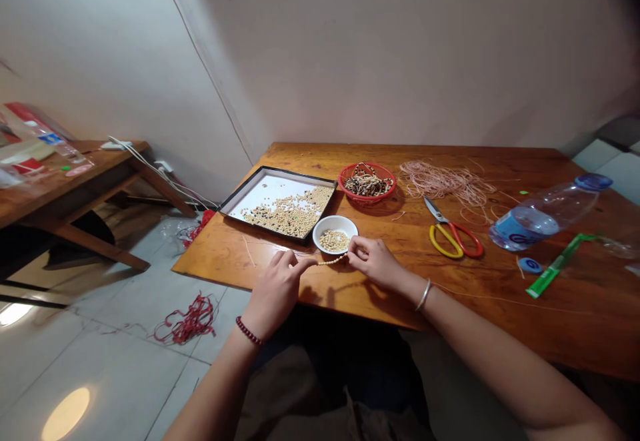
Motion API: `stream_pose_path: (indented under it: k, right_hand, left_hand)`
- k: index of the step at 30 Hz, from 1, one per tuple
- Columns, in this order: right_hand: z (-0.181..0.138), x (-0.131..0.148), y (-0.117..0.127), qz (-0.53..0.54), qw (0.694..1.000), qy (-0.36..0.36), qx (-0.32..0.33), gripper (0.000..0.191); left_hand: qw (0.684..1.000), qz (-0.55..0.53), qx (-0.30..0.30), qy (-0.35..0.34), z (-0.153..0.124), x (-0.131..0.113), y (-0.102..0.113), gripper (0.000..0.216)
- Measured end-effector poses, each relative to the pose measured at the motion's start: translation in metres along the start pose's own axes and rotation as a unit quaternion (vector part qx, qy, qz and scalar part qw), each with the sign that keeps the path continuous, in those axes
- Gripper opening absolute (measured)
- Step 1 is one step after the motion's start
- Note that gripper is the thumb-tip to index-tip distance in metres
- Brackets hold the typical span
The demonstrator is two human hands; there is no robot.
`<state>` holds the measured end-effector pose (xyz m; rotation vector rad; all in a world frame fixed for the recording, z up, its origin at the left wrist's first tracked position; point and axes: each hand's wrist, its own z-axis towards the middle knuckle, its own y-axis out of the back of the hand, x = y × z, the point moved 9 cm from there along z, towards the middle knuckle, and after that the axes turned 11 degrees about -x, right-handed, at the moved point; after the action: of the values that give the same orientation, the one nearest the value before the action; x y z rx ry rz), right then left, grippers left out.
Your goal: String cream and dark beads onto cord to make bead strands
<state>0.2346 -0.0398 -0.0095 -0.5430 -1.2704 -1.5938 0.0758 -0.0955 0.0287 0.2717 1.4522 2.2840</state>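
A short string of pale beads stretches between my two hands, just in front of a white bowl. My left hand pinches its left end between thumb and finger. At the other end, the closed fingers of my right hand grip the string beside the bowl's rim. Loose cream-coloured beads lie in the bowl. Behind and to the left is a black-edged tray with many similar beads spread over its white bottom. A thin thread runs rightward across the table from near my right wrist.
A red basket holds finished-looking bead strands. Right of it are tangled pink cord, scissors with yellow and red handles, a tipped plastic bottle, a blue cap and a green wrapper. Red ribbon lies on the floor.
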Motion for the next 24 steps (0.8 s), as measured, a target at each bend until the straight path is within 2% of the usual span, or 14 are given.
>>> stream_pose_path:
  k: [4, 12, 15, 18, 20, 24]
  right_hand:
    - [-0.002, -0.002, -0.004, -0.009, 1.0, 0.003, 0.013, 0.01]
    - [0.0, -0.002, -0.007, -0.056, 0.997, 0.024, 0.045, 0.01]
    - [0.003, 0.0, -0.001, -0.02, 0.997, 0.029, 0.07, 0.021]
    - [0.007, -0.005, 0.011, 0.047, 0.995, -0.003, 0.089, 0.034]
    - [0.013, -0.011, 0.027, 0.062, 0.997, -0.023, 0.047, 0.039]
    - [0.017, -0.01, 0.073, 0.017, 0.985, -0.009, -0.174, 0.041]
  left_hand:
    - [1.0, 0.002, 0.006, -0.011, -0.003, 0.0, -0.002, 0.046]
    - [0.999, -0.024, -0.028, 0.031, -0.005, 0.007, 0.008, 0.046]
    - [0.999, -0.032, -0.031, 0.028, -0.004, 0.005, 0.01, 0.044]
    - [0.999, -0.038, -0.026, 0.02, -0.004, 0.002, 0.008, 0.044]
    - [0.999, -0.041, -0.026, 0.012, -0.004, 0.0, 0.006, 0.044]
    - [0.998, -0.048, -0.025, -0.008, -0.003, -0.006, 0.001, 0.045]
